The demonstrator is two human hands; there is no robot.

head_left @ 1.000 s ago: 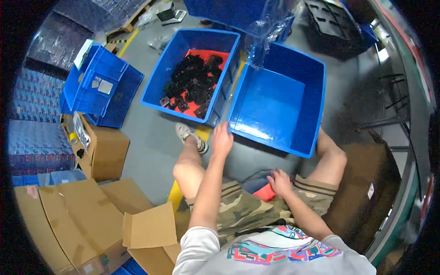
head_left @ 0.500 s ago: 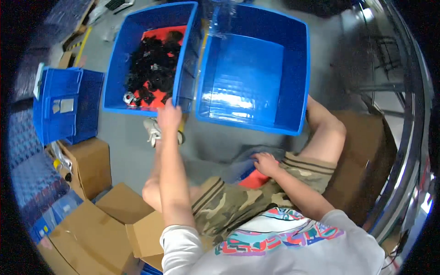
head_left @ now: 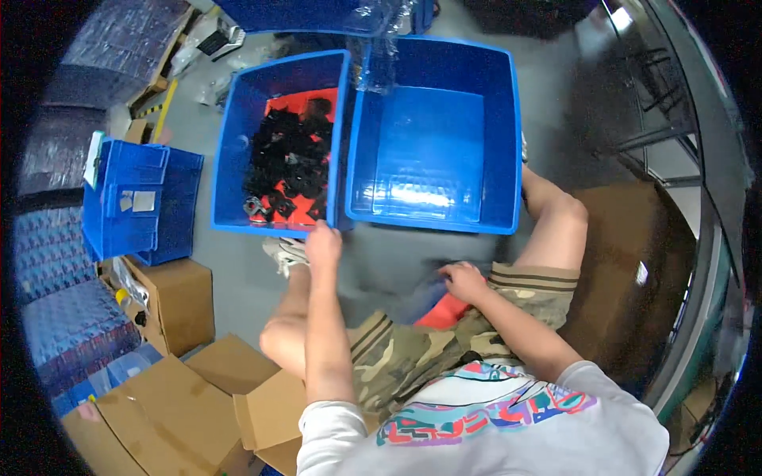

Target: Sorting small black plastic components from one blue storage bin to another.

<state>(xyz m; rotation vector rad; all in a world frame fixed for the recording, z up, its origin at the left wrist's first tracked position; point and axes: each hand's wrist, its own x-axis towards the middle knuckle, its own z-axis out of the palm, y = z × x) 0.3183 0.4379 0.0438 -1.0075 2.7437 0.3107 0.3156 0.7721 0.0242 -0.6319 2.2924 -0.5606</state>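
Note:
Ahead on the left, a blue plastic bin [head_left: 225,170] holds several small black parts [head_left: 290,159] lying on a red bottom. My left hand [head_left: 323,242] is closed on its near rim, close to the right corner. Beside it stands a second blue bin [head_left: 432,135] with bare blue inner walls and bottom. My right hand [head_left: 464,283] is down between my thighs with bent fingers, at the edge of a red item [head_left: 443,312]. What those fingers grip, if anything, is dark and blurred.
Clear plastic film [head_left: 377,59] hangs where the two bins meet at the back. Stacked blue crates [head_left: 131,202] and open cardboard boxes [head_left: 171,404] stand to my left. A brown carton [head_left: 619,278] lies right of my leg, near a metal frame [head_left: 675,381].
The left bin has come toward me relative to the right one, with my left hand still on its rim. My view has shifted; my right hand stays by the red item.

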